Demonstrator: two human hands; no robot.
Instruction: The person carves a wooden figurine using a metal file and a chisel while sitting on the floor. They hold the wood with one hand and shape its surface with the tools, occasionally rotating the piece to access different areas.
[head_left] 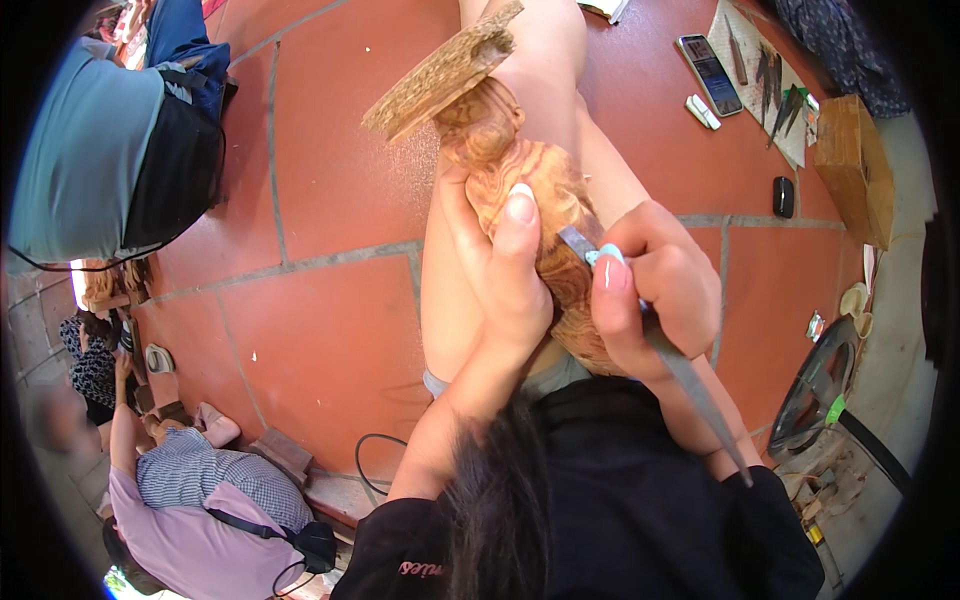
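A carved wooden figure (545, 185) with swirling brown grain lies over my lap, its rough, bark-like top slab (445, 80) pointing away from me. My left hand (508, 270) is wrapped round the figure's left side, thumb pressed on its surface. In my right hand (660, 285) a flat steel hand tool (690, 385) is pinched between thumb and fingers. Its squared tip rests at the wood beside my left thumb, and its long tapering end runs back past my right wrist. Whether it is a file or a chisel I cannot tell.
Red tiles (330, 330) surround my legs. At the far right are a phone (710, 75), a white marker-like item (702, 112), a mat (735, 40) with several slim tools, a wooden box (853, 170) and a floor fan (815, 390). Other people (220, 510) sit at the left.
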